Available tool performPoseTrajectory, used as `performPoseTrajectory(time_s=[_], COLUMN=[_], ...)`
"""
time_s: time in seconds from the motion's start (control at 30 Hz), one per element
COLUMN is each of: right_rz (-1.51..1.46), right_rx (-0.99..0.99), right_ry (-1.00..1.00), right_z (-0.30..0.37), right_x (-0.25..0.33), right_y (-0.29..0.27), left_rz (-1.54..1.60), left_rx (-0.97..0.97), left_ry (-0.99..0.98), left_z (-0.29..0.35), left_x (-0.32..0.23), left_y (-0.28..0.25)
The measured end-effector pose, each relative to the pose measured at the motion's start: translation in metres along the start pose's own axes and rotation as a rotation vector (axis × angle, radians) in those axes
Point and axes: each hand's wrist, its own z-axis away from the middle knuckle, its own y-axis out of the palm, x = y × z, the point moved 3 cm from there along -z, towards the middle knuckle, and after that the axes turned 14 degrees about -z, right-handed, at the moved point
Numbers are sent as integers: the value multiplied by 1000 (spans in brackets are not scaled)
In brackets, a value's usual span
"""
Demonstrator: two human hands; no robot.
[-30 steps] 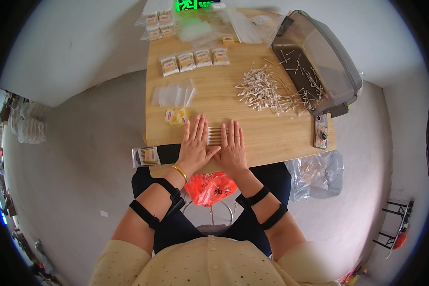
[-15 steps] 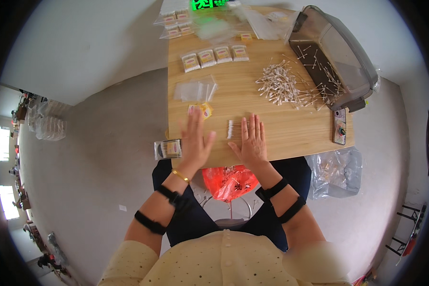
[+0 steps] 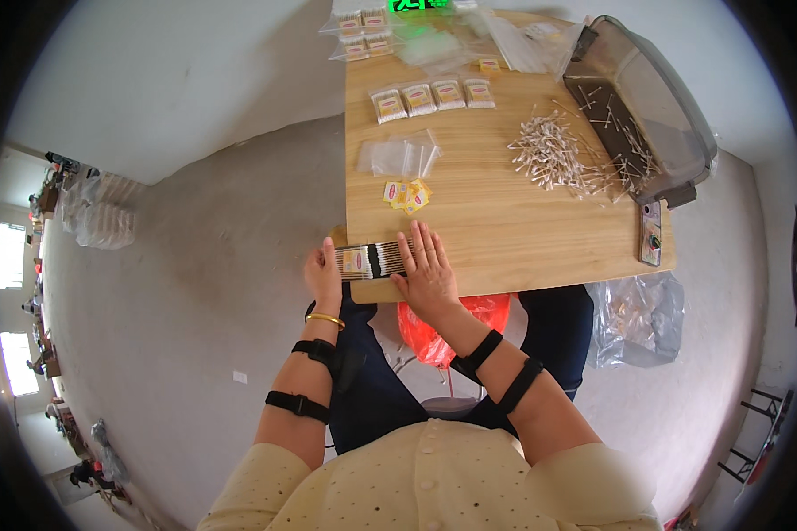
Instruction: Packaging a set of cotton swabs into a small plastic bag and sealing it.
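Note:
At the table's left front corner, my left hand (image 3: pixel 325 276) grips the outer end of a small clear bag of cotton swabs (image 3: pixel 355 262), which has a yellow and white card among the swabs. A dark gap shows at the bag's right end. Just beside it, an even row of cotton swabs (image 3: pixel 387 257) lies on the wood. My right hand (image 3: pixel 429 276) is flat, fingers stretched out, with its fingertips over the right part of that row and hiding some swabs. Small yellow cards (image 3: pixel 407 195) lie loose beyond the row.
Flat clear bags (image 3: pixel 400 156) and filled swab packs (image 3: pixel 432 96) lie farther back on the table (image 3: pixel 469 221). A loose swab pile (image 3: pixel 551 152) spills from a tipped grey bin (image 3: pixel 664 115) at right. A phone (image 3: pixel 650 234) rests near the right edge; a red bag (image 3: pixel 425 334) hangs below the front.
My right hand and the swab row have moved left, up against the bag. My left hand has come down to the left and taken hold of the bag's end.

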Motion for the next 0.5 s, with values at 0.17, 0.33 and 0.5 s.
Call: performPoseTrajectory(time_s=[0.17, 0.33, 0.5], right_rz=[-7, -13, 10], right_rx=[-13, -26, -4], right_ry=[-5, -2, -3], right_z=[1, -1, -5], right_x=[6, 13, 21], right_y=[2, 1, 9], left_rz=[64, 673, 822], left_rx=[42, 204, 247], left_ry=[-13, -151, -169], left_z=[-1, 1, 3], left_x=[1, 11, 14], left_y=[14, 34, 38])
